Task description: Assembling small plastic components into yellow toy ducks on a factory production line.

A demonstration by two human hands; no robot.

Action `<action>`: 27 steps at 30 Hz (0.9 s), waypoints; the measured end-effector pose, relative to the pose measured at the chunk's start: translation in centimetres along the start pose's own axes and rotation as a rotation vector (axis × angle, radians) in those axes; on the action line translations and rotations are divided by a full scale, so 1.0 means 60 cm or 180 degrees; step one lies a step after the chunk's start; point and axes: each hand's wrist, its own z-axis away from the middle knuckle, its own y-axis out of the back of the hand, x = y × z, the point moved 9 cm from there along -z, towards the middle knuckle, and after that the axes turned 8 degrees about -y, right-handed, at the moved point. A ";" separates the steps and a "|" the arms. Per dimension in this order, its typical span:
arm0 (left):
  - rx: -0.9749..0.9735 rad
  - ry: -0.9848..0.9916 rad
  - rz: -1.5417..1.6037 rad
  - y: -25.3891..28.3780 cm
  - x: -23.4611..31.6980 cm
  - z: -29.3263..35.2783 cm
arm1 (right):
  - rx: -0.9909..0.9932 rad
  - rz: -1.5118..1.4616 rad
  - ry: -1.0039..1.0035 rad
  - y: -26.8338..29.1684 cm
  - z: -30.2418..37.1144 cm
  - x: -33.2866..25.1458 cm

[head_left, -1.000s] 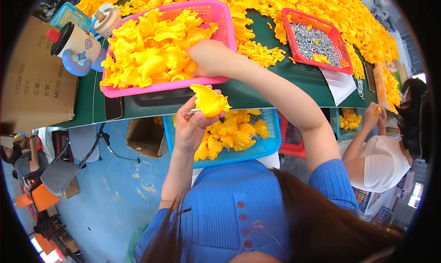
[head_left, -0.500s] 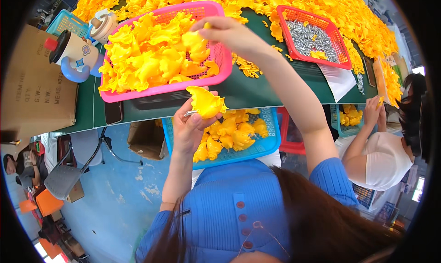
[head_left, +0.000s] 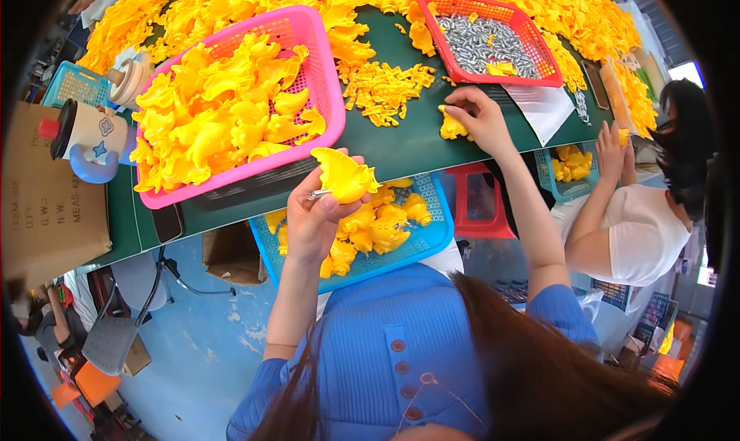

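My left hand [head_left: 312, 227] is closed on a curved yellow plastic shell [head_left: 343, 175], raised above the table's near edge. A small silvery metal part [head_left: 317, 195] sticks out of the shell beside my fingers. Farther right, over the green table, my right hand [head_left: 487, 122] pinches another yellow plastic piece [head_left: 453, 124] by its upper side; the fingers partly cover it. A blue basket [head_left: 439, 237] with several rounded yellow pieces stands in front of my body, below the left hand. To the left, a pink basket [head_left: 331, 94] is heaped with yellow shells.
A red basket [head_left: 551, 77] of silvery metal parts stands at the back right. Small yellow strips [head_left: 385, 90] lie between the baskets, and yellow shells [head_left: 254, 1] cover the far table. Cups [head_left: 92, 136] and a cardboard box [head_left: 58, 202] sit left. A co-worker [head_left: 636, 233] is at right.
My right hand has moved from over the pink basket to the right, with a yellow piece at its fingers. The left hand still holds its shell. My view has turned slightly.
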 end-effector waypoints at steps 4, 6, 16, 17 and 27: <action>-0.0031 0.0022 -0.0027 -0.007 -0.002 -0.001 | 0.1331 0.1265 0.1267 0.018 0.060 -0.079; 0.0040 0.0006 -0.0084 0.000 0.001 0.004 | 0.1251 0.1577 0.1187 0.008 0.084 -0.091; -0.0080 0.0037 -0.0517 -0.029 -0.006 -0.009 | 0.0620 -0.0058 0.0888 -0.026 0.119 -0.146; -0.0068 0.0041 -0.0519 -0.032 -0.005 -0.009 | 0.0609 -0.0062 0.0882 -0.034 0.130 -0.170; -0.0027 -0.0344 -0.0489 -0.043 0.008 -0.009 | -0.0102 -0.0451 0.1826 -0.115 0.159 -0.279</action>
